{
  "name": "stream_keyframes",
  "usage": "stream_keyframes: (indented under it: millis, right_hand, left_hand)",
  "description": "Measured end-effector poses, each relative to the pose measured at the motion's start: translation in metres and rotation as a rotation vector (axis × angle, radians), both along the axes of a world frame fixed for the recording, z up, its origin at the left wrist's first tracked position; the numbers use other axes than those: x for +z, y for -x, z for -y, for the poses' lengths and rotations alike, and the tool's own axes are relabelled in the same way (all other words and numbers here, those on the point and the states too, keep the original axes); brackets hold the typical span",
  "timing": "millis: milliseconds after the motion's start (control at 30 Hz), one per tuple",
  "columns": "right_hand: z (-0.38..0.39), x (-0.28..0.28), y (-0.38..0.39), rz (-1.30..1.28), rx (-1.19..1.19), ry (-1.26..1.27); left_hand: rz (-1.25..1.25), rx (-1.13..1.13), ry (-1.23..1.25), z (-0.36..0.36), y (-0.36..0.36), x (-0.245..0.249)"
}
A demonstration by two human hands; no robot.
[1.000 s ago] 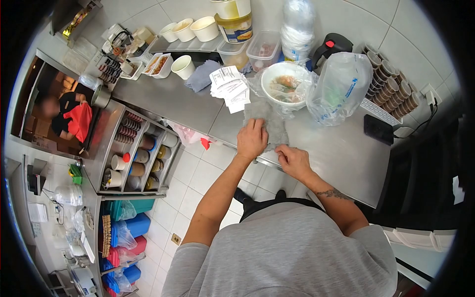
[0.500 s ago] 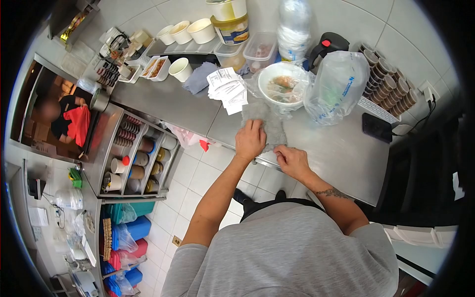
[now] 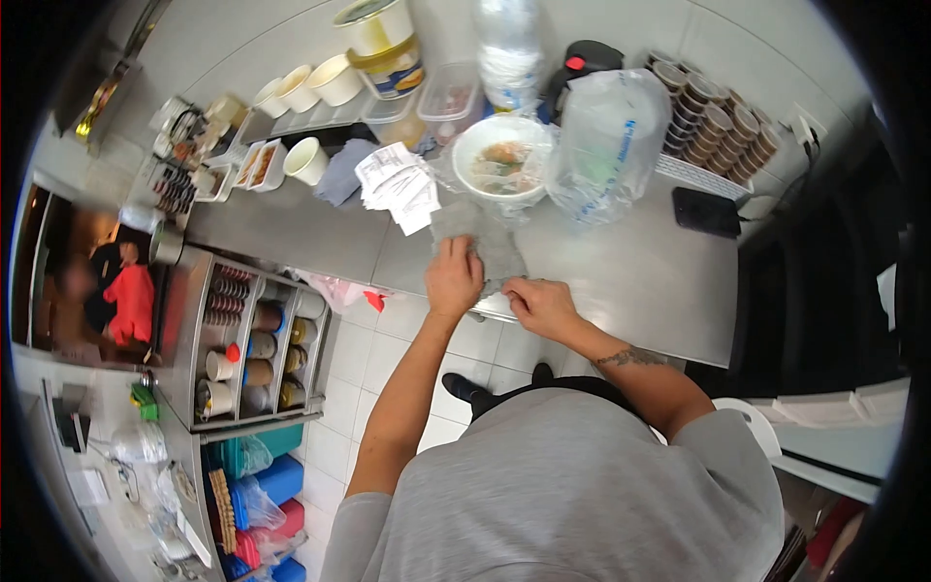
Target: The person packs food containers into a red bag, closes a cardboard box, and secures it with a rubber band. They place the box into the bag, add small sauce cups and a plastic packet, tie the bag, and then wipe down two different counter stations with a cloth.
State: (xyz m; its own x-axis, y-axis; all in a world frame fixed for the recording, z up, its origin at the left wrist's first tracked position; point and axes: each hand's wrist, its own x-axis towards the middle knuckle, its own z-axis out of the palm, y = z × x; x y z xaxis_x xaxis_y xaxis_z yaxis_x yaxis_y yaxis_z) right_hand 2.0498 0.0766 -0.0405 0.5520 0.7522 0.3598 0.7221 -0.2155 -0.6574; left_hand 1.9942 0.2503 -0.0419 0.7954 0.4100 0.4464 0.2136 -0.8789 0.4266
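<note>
A grey cloth [image 3: 493,242] lies on the steel counter [image 3: 601,281] at its front edge. My left hand [image 3: 454,276] rests on the cloth's left side, its fingers bent and a little apart, pressing on it. At the cloth's front right corner, my right hand [image 3: 541,305] pinches the edge with curled fingers. Behind the cloth sit a white bowl [image 3: 504,165] with food under clear plastic and, to its left, a pile of paper slips [image 3: 399,186]. A clear plastic bag [image 3: 611,145] stands right of the bowl.
A black phone [image 3: 706,211] lies at the right, before stacked small cups [image 3: 713,124]. Paper cups [image 3: 336,80], tubs and a blue-grey cloth [image 3: 344,173] stand back left. A shelf unit [image 3: 257,339] is at left. Another person in red [image 3: 129,301] is at far left.
The whole view has shifted, so the counter and its things appear further left and slightly higher. Both hands remain at the grey cloth, in much the same pose.
</note>
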Motion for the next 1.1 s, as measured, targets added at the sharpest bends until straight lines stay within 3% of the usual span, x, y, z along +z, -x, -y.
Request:
stream_keyframes:
  millis: [833, 1000, 1100]
  right_hand:
    - [0.002, -0.001, 0.001, -0.006, -0.004, 0.034]
    - [0.024, 0.000, 0.008, -0.008, 0.096, 0.071]
    - [0.070, 0.030, 0.019, -0.347, 0.254, 0.352]
  left_hand:
    - [-0.025, 0.027, -0.033, 0.002, 0.001, 0.000]
    - [0.008, -0.019, -0.052, -0.003, 0.002, -0.001]
    - [-0.008, -0.060, -0.018, -0.006, 0.005, 0.001]
